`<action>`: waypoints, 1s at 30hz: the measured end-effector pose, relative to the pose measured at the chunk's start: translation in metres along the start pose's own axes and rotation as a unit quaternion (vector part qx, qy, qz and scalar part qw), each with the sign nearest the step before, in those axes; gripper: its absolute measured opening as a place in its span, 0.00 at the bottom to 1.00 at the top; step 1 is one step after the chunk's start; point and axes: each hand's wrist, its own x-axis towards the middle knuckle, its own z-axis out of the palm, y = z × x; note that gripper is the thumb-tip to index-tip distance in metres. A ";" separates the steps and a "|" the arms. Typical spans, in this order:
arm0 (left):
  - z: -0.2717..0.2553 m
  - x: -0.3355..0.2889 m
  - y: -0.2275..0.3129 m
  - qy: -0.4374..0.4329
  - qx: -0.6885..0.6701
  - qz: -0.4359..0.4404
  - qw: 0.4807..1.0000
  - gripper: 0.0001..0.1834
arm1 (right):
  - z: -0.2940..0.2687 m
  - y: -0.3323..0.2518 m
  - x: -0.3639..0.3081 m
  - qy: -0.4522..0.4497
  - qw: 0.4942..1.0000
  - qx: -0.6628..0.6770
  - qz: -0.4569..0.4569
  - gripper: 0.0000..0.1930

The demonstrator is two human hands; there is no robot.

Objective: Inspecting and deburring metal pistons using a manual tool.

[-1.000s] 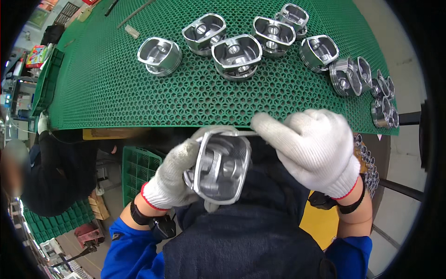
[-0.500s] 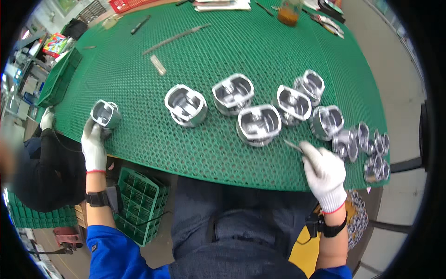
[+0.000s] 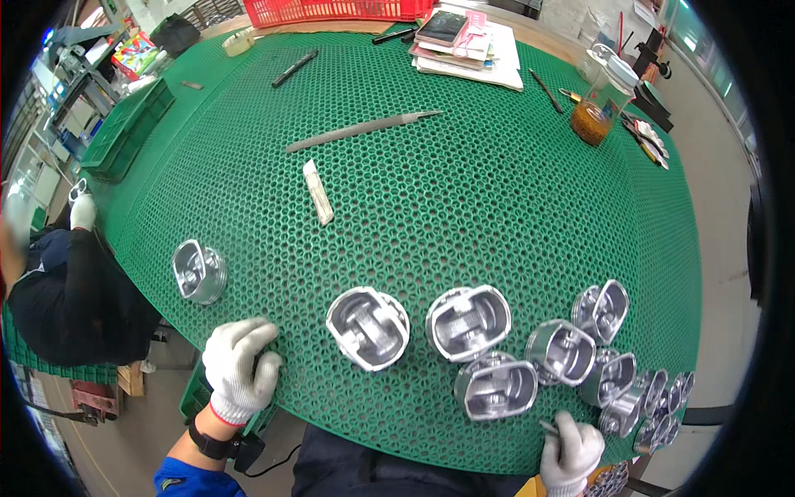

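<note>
Several silver metal pistons stand on the green perforated mat (image 3: 530, 224). One piston (image 3: 199, 272) sits alone at the left. My white-gloved left hand (image 3: 240, 364) is just nearer to me than it, apart from it, fingers loosely bent and holding nothing. Toward the middle are a piston (image 3: 368, 329) and, right of it, another piston (image 3: 469, 323). A nearer piston (image 3: 497, 388) stands in front of that one. My gloved right hand (image 3: 571, 455), at the near edge, is closed on a thin metal tool (image 3: 547, 427); only its tip shows. More pistons (image 3: 609, 377) crowd beside that hand.
A flat file (image 3: 364, 130) and a pale wrapped stick (image 3: 318, 195) lie mid-table. At the back are a red crate (image 3: 339, 10), stacked notebooks (image 3: 464, 50), a jar of amber liquid (image 3: 603, 103) and pliers (image 3: 648, 142). A co-worker (image 3: 79, 290) sits at left near a green crate (image 3: 128, 132).
My left hand has let go of the left piston and drawn back toward me. The view has tilted up, so the table sits lower. My right hand still holds the thin tool.
</note>
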 end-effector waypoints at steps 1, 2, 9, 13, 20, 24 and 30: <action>0.000 0.000 -0.001 -0.016 0.009 -0.008 1.000 0.19 | -0.004 0.000 0.008 -0.017 1.000 0.018 -0.014 0.17; -0.001 0.001 -0.001 -0.031 0.018 -0.013 0.999 0.19 | -0.004 -0.001 0.009 -0.017 1.000 0.022 -0.013 0.20; -0.004 0.002 0.002 -0.021 0.019 -0.016 0.999 0.19 | 0.007 0.001 -0.001 0.019 1.000 0.022 0.005 0.20; -0.002 -0.001 0.003 -0.006 0.007 -0.018 1.000 0.17 | 0.011 0.001 -0.001 0.057 0.998 0.025 0.006 0.19; -0.008 -0.009 0.009 0.023 -0.004 -0.008 1.000 0.15 | 0.011 -0.010 -0.005 0.137 0.991 0.001 -0.002 0.14; -0.008 -0.017 0.011 0.034 -0.011 -0.007 0.999 0.13 | 0.013 -0.004 -0.012 0.173 0.985 0.003 -0.024 0.12; -0.004 -0.021 0.017 0.021 0.006 -0.014 1.000 0.13 | 0.016 0.003 -0.028 0.202 0.979 -0.017 -0.030 0.11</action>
